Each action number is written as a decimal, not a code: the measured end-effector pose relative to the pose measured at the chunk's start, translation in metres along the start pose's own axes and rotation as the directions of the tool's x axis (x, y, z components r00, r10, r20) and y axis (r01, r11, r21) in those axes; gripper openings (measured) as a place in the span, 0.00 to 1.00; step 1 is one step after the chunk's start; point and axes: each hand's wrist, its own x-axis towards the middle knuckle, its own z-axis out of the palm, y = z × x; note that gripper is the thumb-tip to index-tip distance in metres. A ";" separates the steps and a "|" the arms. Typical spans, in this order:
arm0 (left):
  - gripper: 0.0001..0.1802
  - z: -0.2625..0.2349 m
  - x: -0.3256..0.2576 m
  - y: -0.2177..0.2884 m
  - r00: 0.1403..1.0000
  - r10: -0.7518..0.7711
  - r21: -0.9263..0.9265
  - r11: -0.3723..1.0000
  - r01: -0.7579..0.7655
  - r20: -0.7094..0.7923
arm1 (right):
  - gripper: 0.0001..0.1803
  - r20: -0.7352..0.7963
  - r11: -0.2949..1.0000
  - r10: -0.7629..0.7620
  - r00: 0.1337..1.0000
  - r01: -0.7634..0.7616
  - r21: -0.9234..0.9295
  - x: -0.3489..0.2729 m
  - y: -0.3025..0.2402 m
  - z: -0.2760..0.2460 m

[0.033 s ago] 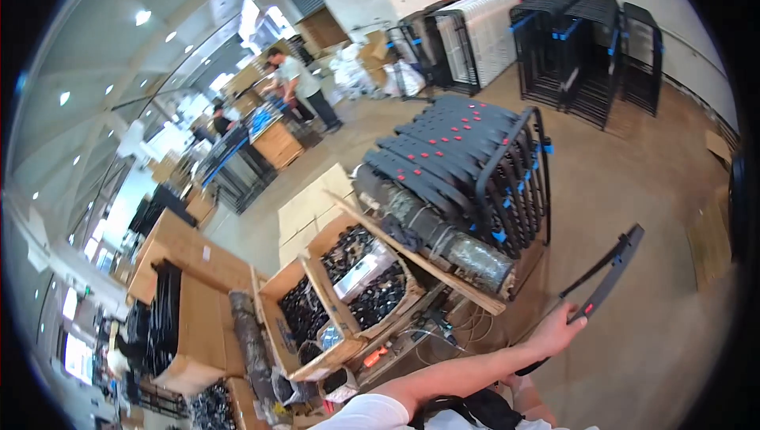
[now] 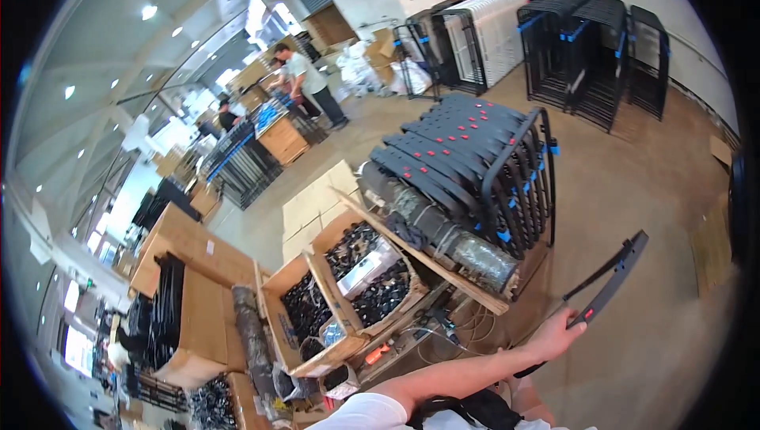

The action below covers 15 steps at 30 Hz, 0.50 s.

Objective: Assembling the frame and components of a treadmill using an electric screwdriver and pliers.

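My left hand [image 2: 556, 337], on an arm reaching across to the right, is closed around a long black frame piece [image 2: 611, 286]. The piece has a broad flat bar with a small red mark near my fingers and a thinner dark strip alongside. It slants up and away to the right, above the floor. Part of my right arm [image 2: 536, 405] shows at the lower edge; its hand is mostly hidden behind my left forearm, so its fingers cannot be made out. Beyond stands a row of similar black frames [image 2: 451, 141] with red dots and blue clips.
An open cardboard box [image 2: 273, 287] of small black parts holds a silver box [image 2: 368, 270]. A plastic-wrapped roll [image 2: 475, 262] and a wooden plank [image 2: 443, 270] lie beside it. A power tool [image 2: 441, 325] sits nearby. More frames [image 2: 594, 58] stand at the wall; people [image 2: 309, 82] work further off.
The whole view has shifted slightly, with the surroundings a little further right. My left hand keeps its hold on the black frame piece.
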 end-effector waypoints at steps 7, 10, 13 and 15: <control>0.28 -0.068 -0.066 0.012 1.000 0.028 0.492 0.870 -0.031 0.012 | 0.23 -0.354 0.972 -0.125 0.927 0.043 -0.233 0.022 0.043 -0.071; 0.27 -0.105 -0.105 0.015 0.998 0.054 0.530 0.847 -0.037 -0.017 | 0.23 -0.461 0.923 -0.229 0.857 0.040 -0.383 0.038 0.050 -0.045; 0.25 -0.153 -0.146 -0.007 0.982 0.170 0.568 0.817 -0.097 -0.077 | 0.23 -0.537 0.845 -0.406 0.739 0.080 -0.528 -0.006 0.016 -0.091; 0.24 -0.194 -0.178 -0.021 0.963 0.239 0.495 0.856 -0.149 -0.124 | 0.23 -0.559 0.786 -0.514 0.650 0.097 -0.611 0.028 0.039 -0.063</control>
